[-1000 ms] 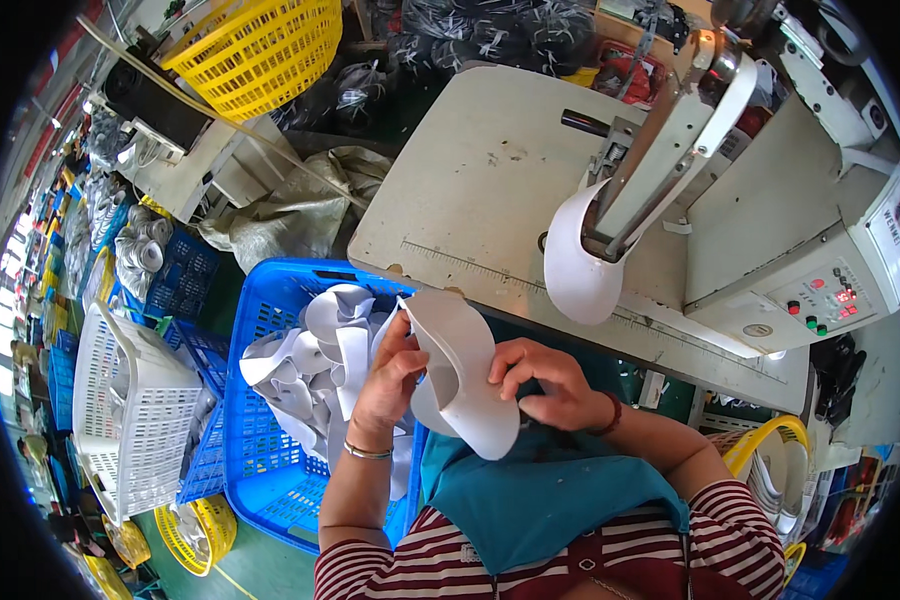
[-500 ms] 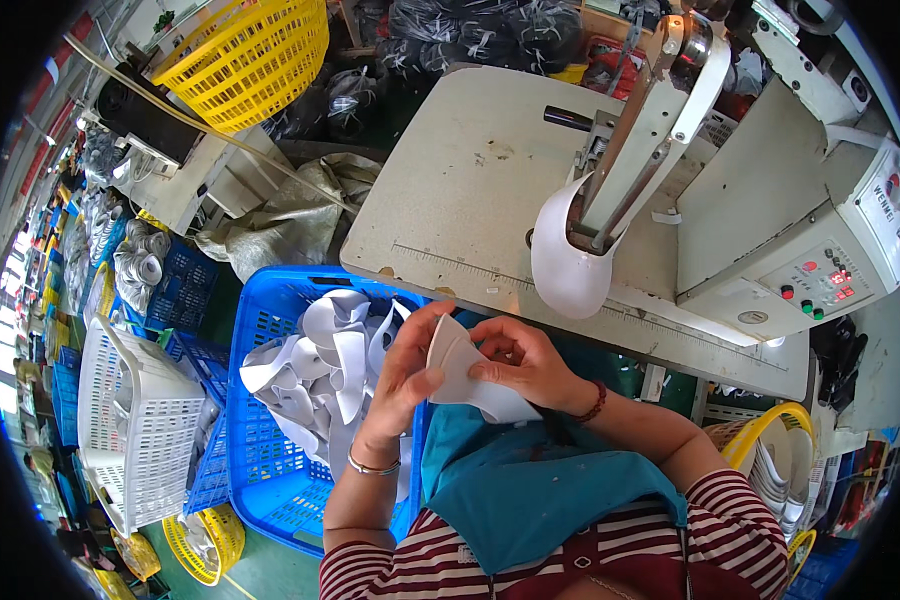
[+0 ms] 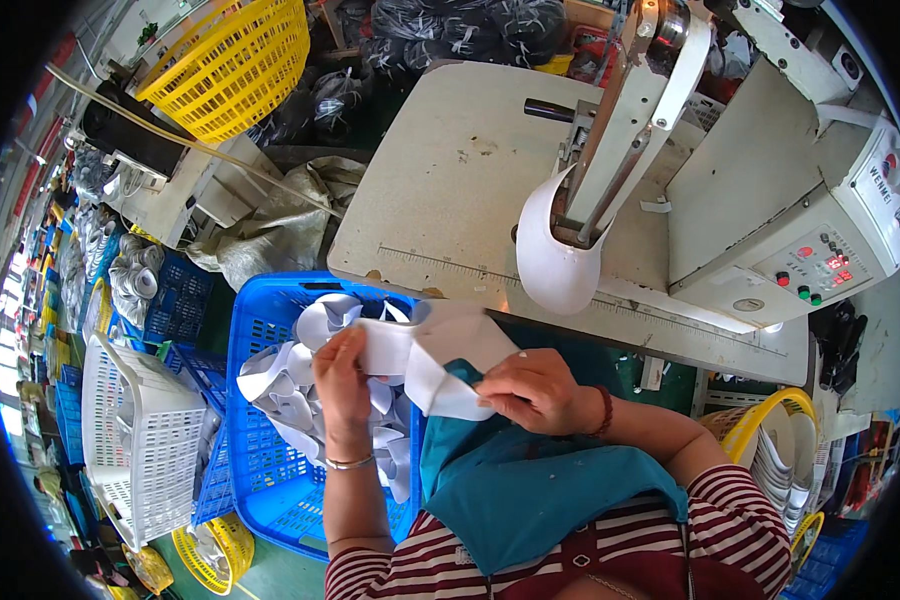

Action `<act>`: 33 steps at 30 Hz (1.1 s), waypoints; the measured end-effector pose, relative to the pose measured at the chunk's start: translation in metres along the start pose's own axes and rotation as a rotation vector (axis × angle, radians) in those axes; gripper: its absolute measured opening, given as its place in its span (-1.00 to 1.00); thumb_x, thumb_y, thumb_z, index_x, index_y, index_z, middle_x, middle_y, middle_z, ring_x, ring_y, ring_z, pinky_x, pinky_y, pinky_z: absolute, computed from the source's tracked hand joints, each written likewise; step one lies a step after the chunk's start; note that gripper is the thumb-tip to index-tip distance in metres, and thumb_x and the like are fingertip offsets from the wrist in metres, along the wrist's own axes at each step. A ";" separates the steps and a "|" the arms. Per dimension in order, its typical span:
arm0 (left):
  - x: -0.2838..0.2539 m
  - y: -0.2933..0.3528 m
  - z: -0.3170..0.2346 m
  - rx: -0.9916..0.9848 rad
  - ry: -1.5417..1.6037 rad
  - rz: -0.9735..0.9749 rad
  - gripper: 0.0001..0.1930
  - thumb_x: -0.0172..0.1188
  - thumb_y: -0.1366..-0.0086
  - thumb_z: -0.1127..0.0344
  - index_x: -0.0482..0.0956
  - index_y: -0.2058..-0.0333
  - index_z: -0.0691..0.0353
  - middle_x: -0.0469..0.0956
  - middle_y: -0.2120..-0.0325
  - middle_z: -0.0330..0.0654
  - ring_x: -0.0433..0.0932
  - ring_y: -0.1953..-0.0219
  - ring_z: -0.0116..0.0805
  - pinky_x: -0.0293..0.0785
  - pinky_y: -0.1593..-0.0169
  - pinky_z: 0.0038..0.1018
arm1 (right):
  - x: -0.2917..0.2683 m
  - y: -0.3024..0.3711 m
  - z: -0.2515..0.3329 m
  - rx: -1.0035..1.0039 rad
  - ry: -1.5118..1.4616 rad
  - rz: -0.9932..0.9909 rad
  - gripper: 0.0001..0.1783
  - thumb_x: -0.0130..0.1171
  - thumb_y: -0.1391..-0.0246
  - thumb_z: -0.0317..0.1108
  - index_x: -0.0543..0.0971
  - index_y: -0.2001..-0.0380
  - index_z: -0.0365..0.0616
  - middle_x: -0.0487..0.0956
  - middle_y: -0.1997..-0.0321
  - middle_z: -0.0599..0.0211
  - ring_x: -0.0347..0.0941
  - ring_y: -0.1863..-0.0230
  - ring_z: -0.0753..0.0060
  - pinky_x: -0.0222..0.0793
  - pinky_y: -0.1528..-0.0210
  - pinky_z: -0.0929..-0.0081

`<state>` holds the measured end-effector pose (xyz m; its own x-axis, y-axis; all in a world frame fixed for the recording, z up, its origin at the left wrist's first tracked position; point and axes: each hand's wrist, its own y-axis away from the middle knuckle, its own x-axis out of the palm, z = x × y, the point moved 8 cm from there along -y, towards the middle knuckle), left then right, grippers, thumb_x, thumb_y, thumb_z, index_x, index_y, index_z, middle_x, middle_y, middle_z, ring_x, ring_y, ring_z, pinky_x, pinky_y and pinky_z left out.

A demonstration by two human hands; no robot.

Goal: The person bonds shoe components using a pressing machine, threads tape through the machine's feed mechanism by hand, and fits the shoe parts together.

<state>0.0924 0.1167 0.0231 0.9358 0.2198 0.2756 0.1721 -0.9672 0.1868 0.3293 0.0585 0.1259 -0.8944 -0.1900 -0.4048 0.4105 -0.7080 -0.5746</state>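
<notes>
Between my two hands a white, smooth, curved piece (image 3: 456,346) is spread out, its upper part smeared by motion. I cannot tell whether it is one bent piece or two overlapping. My left hand (image 3: 342,388) pinches its left end above the blue basket (image 3: 238,420). The lower right corner sits between the thumb and fingers of my right hand (image 3: 542,392), over my teal apron (image 3: 540,475). Similar loose white pieces (image 3: 292,400) lie heaped in the basket. Another white piece (image 3: 558,262) hangs round the end of the machine's arm (image 3: 610,150), apart from my hands.
The machine's pale table (image 3: 440,170) fills the space ahead, with a control box (image 3: 790,260) on the right. A white basket (image 3: 135,430) stands at the left and a yellow one (image 3: 785,405) with stacked white pieces at the right. Farther back is a large yellow basket (image 3: 235,75).
My hands have moved apart, the left one leftward over the blue basket. The white piece, earlier bunched together between them, is now opened out. The whole view has shifted slightly.
</notes>
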 end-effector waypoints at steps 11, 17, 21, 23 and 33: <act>-0.057 -0.012 0.011 0.032 -0.197 -0.161 -0.74 0.13 -0.23 0.27 0.57 0.29 0.39 0.51 0.60 -0.25 0.43 0.69 -0.58 0.35 0.76 -0.66 | 0.001 0.020 -0.007 0.206 -0.334 0.111 -0.88 0.16 -0.02 -0.49 0.53 0.32 -0.24 0.54 0.44 0.25 0.47 0.43 0.37 0.35 0.34 0.56; -0.062 -0.021 0.018 0.010 -0.161 -0.176 -0.77 0.12 -0.23 0.28 0.58 0.30 0.37 0.50 0.61 -0.27 0.42 0.71 -0.58 0.33 0.77 -0.66 | -0.003 0.035 -0.020 0.362 -0.653 -0.017 -0.88 0.16 -0.05 -0.47 0.51 0.33 -0.29 0.53 0.37 0.26 0.41 0.38 0.53 0.32 0.30 0.61; -0.110 -0.033 0.023 0.066 -0.259 -0.413 -0.78 -0.01 -0.27 0.25 0.58 0.30 0.22 0.50 0.62 -0.29 0.41 0.71 -0.56 0.24 0.76 -0.68 | -0.035 0.045 -0.018 0.363 -0.933 -0.199 -0.88 0.09 -0.09 -0.43 0.46 0.35 -0.27 0.49 0.37 0.25 0.39 0.34 0.52 0.30 0.29 0.59; -0.190 -0.030 0.039 -0.020 -0.284 -0.459 -0.75 0.00 -0.26 0.20 0.58 0.28 0.20 0.52 0.60 -0.27 0.42 0.69 -0.56 0.23 0.75 -0.69 | -0.062 0.033 -0.008 0.222 -1.155 -0.309 -0.92 0.03 -0.10 -0.44 0.45 0.36 -0.24 0.47 0.36 0.29 0.37 0.34 0.55 0.28 0.30 0.59; 0.030 -0.030 -0.044 0.553 -0.651 0.038 -0.65 0.07 -0.20 0.32 0.45 0.04 0.31 0.49 0.21 -0.10 0.42 0.20 -0.37 0.31 0.09 -0.44 | -0.102 0.003 -0.025 0.478 -0.915 -0.331 -0.86 0.00 -0.11 -0.44 0.43 0.26 -0.23 0.45 0.32 0.49 0.31 0.30 0.72 0.18 0.23 0.71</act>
<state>0.1021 0.1575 0.0676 0.9050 0.2329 -0.3561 0.1044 -0.9328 -0.3448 0.4261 0.0928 0.1483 -0.8224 -0.2361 0.5175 0.1904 -0.9716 -0.1407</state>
